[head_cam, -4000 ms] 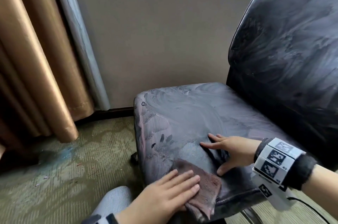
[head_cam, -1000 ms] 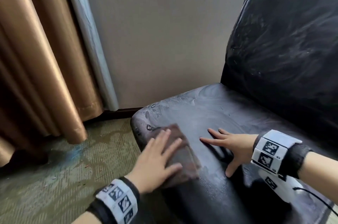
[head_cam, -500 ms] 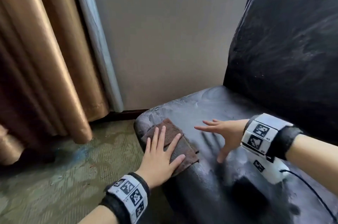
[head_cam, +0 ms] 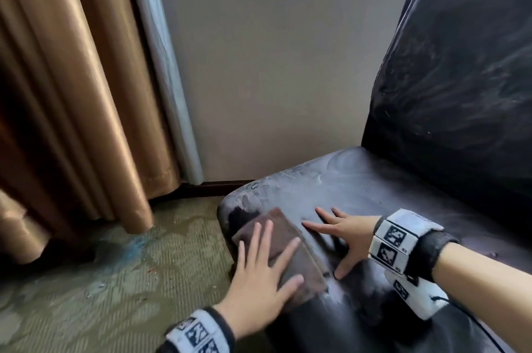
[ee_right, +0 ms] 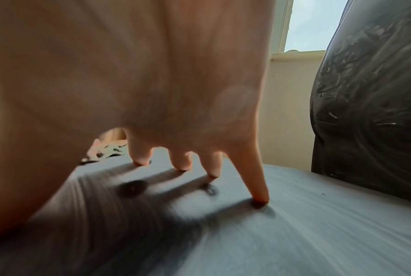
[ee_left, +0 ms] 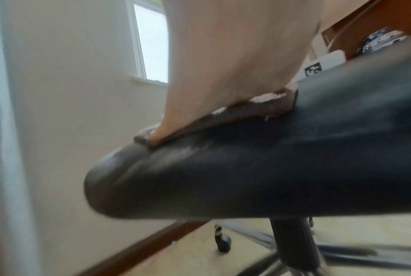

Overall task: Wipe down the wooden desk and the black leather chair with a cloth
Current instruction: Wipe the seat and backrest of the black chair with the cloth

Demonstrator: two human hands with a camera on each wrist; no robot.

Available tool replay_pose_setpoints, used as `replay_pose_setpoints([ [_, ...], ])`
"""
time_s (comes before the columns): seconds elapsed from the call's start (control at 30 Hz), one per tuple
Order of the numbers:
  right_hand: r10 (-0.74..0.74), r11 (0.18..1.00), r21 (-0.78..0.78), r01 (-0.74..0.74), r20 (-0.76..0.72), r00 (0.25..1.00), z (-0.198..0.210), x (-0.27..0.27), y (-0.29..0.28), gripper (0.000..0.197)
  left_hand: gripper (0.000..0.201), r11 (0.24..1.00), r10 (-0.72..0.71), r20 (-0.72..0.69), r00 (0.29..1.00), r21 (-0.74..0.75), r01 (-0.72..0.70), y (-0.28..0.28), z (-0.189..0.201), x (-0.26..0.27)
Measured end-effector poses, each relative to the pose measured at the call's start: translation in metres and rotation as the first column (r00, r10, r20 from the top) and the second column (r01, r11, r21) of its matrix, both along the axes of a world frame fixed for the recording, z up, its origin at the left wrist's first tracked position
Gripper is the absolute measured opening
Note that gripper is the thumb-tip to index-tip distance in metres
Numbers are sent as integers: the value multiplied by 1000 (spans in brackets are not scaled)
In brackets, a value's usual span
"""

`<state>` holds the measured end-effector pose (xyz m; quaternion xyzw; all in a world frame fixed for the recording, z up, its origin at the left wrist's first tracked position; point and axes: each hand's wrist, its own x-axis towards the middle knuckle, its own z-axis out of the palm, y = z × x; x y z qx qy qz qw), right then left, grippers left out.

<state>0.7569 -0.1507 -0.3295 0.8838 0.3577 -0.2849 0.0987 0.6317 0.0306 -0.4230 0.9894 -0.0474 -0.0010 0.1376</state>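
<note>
A black leather chair fills the right of the head view, its dusty seat (head_cam: pixel 359 188) streaked with wipe marks and its backrest (head_cam: pixel 460 64) rising behind. A folded brown cloth (head_cam: pixel 283 240) lies on the seat's front left corner. My left hand (head_cam: pixel 259 275) presses flat on the cloth with straight, spread fingers; in the left wrist view the cloth (ee_left: pixel 199 123) shows squeezed under the palm against the seat edge (ee_left: pixel 223 177). My right hand (head_cam: pixel 345 234) rests open on the seat just right of the cloth, its fingertips (ee_right: pixel 261 199) touching the leather. The desk is mostly out of view.
Bronze curtains (head_cam: pixel 72 93) and a grey liner hang at the left, reaching a stained carpet (head_cam: pixel 100 280). A plain wall with a dark skirting board (head_cam: pixel 207 187) stands close behind the seat. Under the seat are the chair's column (ee_left: pixel 294 242) and a caster (ee_left: pixel 223 244).
My left hand has slid the cloth from the seat's front edge up to its front left corner and keeps pressing it there. My right hand lifted briefly, then settled flat again.
</note>
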Motion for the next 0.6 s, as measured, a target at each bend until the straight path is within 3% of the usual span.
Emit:
replay_pose_setpoints([
  [0.03, 12, 1000, -3, -12, -2, 1000, 0, 0, -1, 111, 72, 999, -50, 15, 999, 11, 49, 4, -2, -3],
  [0.1, 30, 999, -11, -30, -1, 1000, 0, -1, -4, 109, 81, 1000, -13, 18, 1000, 14, 12, 23, -4, 12],
  [0.17, 45, 999, -15, -46, -1, 999, -1, -2, -6, 108, 95, 982, 173, 5, 985, -71, -172, 47, -2, 40],
  [0.27, 54, 999, -6, -54, 2, 999, -1, -3, -8, 108, 86, 930, 329, -84, 941, -146, -338, 56, 1, 64],
  [0.33, 57, 998, 2, -57, 3, 998, -2, -4, -10, 108, 101, 953, 280, -44, 959, -110, -283, 40, -4, 50],
  [0.47, 88, 996, 4, -88, 0, 996, -2, -4, -13, 108, 69, 999, 36, 192, 981, -39, -29, 20, -18, 10],
  [0.53, 99, 995, -10, -99, 1, 995, -2, -5, -13, 108, 83, 994, 98, 134, 986, -56, -92, 42, -19, 28],
  [0.6, 96, 995, -15, -96, -1, 995, -2, -7, -13, 108, 102, 949, 290, 1, 957, -126, -288, 68, -15, 55],
])
